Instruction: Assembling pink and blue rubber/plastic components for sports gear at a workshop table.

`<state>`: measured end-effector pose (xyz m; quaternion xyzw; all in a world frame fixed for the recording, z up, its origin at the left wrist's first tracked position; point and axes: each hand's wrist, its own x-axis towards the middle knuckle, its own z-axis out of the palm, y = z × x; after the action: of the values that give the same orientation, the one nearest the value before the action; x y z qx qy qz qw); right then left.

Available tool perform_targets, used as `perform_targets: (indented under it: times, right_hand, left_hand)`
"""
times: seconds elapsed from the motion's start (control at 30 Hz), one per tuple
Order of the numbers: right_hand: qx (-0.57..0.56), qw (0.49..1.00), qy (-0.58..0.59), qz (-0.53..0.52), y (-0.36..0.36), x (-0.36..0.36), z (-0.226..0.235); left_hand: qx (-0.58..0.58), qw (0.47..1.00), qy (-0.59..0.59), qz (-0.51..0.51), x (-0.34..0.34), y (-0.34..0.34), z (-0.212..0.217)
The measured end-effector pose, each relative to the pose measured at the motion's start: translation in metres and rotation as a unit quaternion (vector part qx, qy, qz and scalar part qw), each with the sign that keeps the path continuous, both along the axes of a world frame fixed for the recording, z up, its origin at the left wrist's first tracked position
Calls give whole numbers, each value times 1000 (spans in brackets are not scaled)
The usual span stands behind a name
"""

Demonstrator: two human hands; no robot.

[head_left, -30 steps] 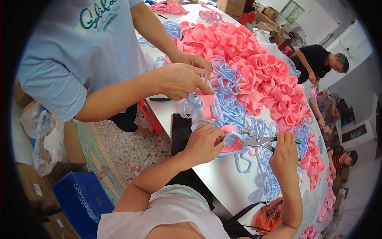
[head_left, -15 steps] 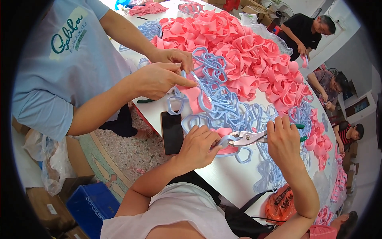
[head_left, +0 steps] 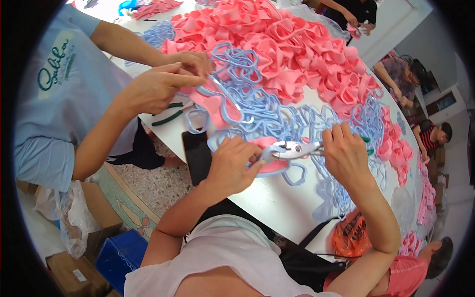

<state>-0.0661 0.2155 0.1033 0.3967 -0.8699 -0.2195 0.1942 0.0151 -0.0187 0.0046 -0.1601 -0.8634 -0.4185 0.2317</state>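
My right hand (head_left: 346,156) is wrapped round green-handled pliers (head_left: 299,149), palm down. Their silver jaws point left and meet the light-blue edging of a pink fabric piece (head_left: 272,168). My left hand (head_left: 232,166) pinches that piece close to the jaw tips. Whether the jaws bite the edging or only touch it is hard to see. Beyond my hands lies a tangle of light-blue loops (head_left: 269,106). Across the corner at left, a co-worker's hands (head_left: 170,79) hold another pink piece with blue edging (head_left: 217,106).
A large heap of pink fabric pieces (head_left: 277,49) covers the far side of the white table (head_left: 242,190). By my left hand lie a black phone (head_left: 197,156) and a second green-handled pair of pliers (head_left: 168,116). An orange plastic bag (head_left: 351,235) sits near my right forearm.
The pliers' handles have come closer together in my right hand. The whole view has shifted, and things on the table appear further left. My left hand still pinches the fabric piece.
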Motion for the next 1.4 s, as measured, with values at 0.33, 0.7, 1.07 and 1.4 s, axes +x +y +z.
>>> perform_targets:
  times: [0.33,0.7,1.07,1.4]
  right_hand:
    - [-116,987,-91,-68,38,-5,6]
    - [-167,968,-146,-114,39,3,-7]
    - [-207,962,-140,-109,51,-8,-26]
    - [-222,956,-177,-74,40,-16,-46]
  left_hand:
    - [20,996,-88,-5,-14,10,-7]
    - [-281,946,-19,-160,-16,119,-66]
    - [-34,988,149,-2,-29,55,-63]
    - [251,953,-69,157,-24,-5,-52]
